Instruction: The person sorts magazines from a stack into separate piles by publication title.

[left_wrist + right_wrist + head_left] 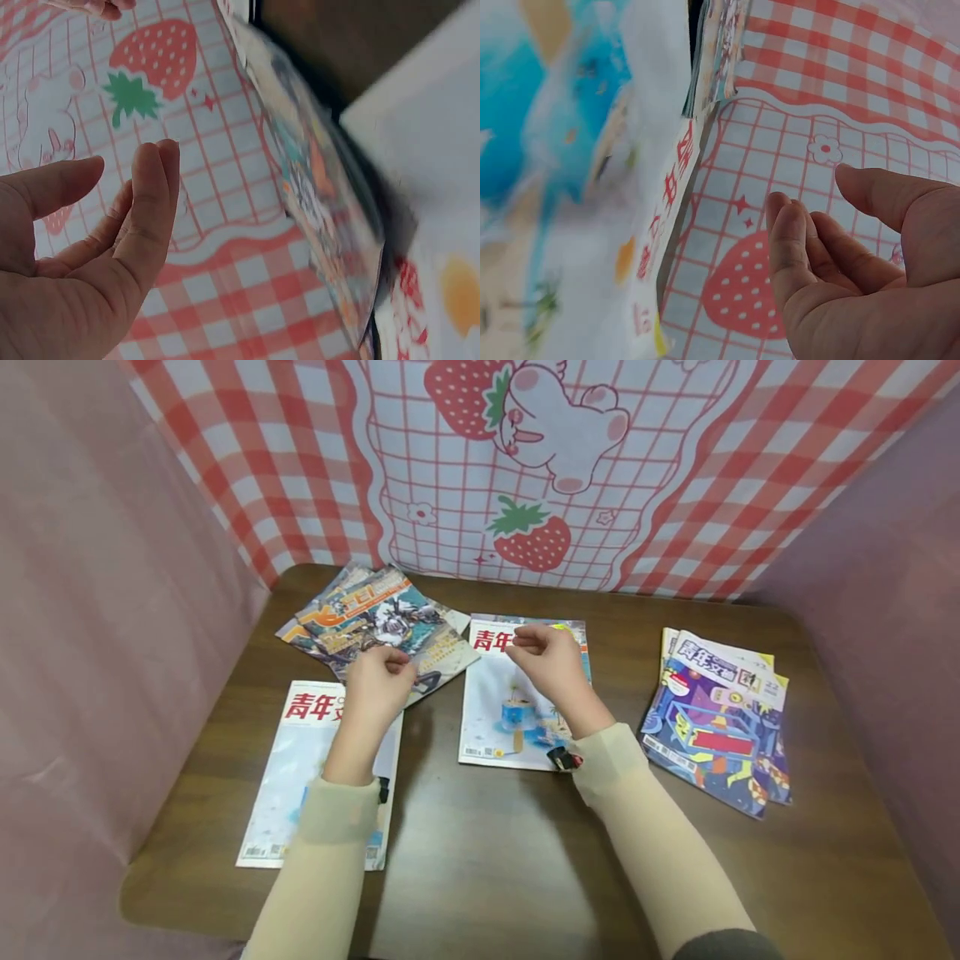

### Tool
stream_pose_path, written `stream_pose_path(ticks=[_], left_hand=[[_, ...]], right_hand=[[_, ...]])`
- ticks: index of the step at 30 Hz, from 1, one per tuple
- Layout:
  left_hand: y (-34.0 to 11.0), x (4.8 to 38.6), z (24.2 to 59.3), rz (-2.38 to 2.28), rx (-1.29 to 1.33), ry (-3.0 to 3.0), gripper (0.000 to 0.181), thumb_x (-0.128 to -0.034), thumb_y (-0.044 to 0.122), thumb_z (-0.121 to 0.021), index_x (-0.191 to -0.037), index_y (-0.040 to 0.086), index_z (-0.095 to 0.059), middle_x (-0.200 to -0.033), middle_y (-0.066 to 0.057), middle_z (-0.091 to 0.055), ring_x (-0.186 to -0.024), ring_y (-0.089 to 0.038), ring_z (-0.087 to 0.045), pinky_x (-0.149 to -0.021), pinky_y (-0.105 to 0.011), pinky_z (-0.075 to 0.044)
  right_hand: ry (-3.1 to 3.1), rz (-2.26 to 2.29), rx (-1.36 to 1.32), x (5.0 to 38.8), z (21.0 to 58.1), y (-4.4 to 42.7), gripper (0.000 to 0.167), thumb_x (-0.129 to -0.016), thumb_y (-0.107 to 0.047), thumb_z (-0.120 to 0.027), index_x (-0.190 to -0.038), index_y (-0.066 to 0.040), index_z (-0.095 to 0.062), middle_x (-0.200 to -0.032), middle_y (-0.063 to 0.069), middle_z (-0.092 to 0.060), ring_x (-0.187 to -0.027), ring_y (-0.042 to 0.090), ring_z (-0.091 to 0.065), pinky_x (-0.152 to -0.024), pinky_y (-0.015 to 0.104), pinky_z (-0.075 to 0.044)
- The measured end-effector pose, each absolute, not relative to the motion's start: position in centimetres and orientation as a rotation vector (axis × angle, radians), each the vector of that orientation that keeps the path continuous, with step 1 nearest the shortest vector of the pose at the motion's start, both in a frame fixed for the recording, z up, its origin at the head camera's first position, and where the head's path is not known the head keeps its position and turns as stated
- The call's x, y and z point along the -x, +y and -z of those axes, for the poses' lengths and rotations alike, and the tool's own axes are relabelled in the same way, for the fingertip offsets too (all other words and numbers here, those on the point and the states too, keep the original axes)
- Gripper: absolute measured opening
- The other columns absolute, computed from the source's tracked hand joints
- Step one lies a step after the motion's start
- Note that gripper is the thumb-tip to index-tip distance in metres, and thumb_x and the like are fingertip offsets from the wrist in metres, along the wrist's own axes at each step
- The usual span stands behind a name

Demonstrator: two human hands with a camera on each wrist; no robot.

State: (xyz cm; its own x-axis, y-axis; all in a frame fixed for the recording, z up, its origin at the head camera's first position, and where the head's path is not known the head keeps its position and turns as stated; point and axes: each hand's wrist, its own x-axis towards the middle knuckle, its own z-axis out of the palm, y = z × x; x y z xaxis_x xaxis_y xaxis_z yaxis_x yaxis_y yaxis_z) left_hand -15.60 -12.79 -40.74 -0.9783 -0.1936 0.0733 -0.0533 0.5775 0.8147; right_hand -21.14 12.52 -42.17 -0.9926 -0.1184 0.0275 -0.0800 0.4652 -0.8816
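Note:
My left hand [377, 687] hovers over the top right part of a white-covered magazine [276, 777] with red title characters, holding nothing. Its thumb and fingers are bent and apart in the left wrist view. Just beyond it, several colourful magazines [393, 618] lie fanned at the table's back left. My right hand [552, 664] is above a second white-covered magazine [483, 710] in the middle, also with nothing in its grasp. Another magazine's colourful edge [579, 631] shows beneath that one. In the right wrist view, a gap separates the right thumb from the loosely bent fingers.
At the right, a small overlapping pile of purple-and-blue magazines [705, 739] lies on the brown wooden table [480, 852]. A red-and-white checked cloth with strawberries [532, 539] hangs behind the table's back edge. Pinkish curtains [112, 610] flank both sides.

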Motion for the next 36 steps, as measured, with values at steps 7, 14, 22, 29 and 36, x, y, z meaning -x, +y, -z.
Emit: stream_pose_path(ticks=[7,14,22,29,36], left_hand=[[-11.3,15.0,41.2,1.390,-0.159,-2.680,0.019,-0.0916,0.013,-0.071,-0.103,-0.002,-0.074,-0.090,-0.013,-0.073,-0.079,-0.027,-0.069,-0.073,-0.041,-0.055],[-9.9,14.7,41.7,1.445,-0.079,-2.681,0.014,-0.0890,0.010,-0.072,-0.097,-0.001,-0.074,-0.087,-0.011,-0.074,-0.079,-0.026,-0.070,-0.076,-0.040,-0.055],[-8.5,14.3,43.1,1.440,-0.045,-2.771,0.013,-0.0878,0.010,-0.072,-0.094,-0.001,-0.074,-0.086,-0.012,-0.073,-0.081,-0.028,-0.069,-0.079,-0.042,-0.054],[-7.5,14.3,44.1,1.397,-0.081,-2.902,0.016,-0.0895,0.011,-0.072,-0.098,-0.003,-0.073,-0.090,-0.014,-0.071,-0.087,-0.030,-0.067,-0.082,-0.043,-0.054],[-6.9,14.5,44.3,1.271,-0.121,-3.076,0.022,-0.0921,0.016,-0.072,-0.102,-0.004,-0.074,-0.102,-0.018,-0.071,-0.099,-0.034,-0.066,-0.088,-0.046,-0.052]], right_hand=[[2.720,1.574,0.127,18.7,42.5,14.8,0.036,-0.093,-0.018,-0.076,-0.124,0.000,-0.070,-0.111,0.013,-0.072,-0.101,0.024,-0.069,-0.089,0.039,-0.055],[2.693,1.542,0.010,16.4,43.1,17.5,0.041,-0.095,-0.019,-0.074,-0.129,0.002,-0.066,-0.116,0.013,-0.069,-0.105,0.025,-0.066,-0.092,0.041,-0.054],[2.707,1.509,-0.156,14.6,44.2,19.7,0.040,-0.095,-0.016,-0.074,-0.129,0.004,-0.065,-0.116,0.017,-0.070,-0.105,0.028,-0.068,-0.092,0.040,-0.054],[2.679,1.503,-0.228,13.5,45.0,21.0,0.041,-0.095,-0.014,-0.073,-0.129,0.007,-0.064,-0.115,0.021,-0.070,-0.105,0.031,-0.068,-0.079,0.028,-0.058],[2.659,1.408,-0.260,12.9,45.4,22.0,0.044,-0.096,-0.019,-0.073,-0.131,0.005,-0.064,-0.117,0.020,-0.069,-0.105,0.031,-0.068,-0.087,0.040,-0.057]])
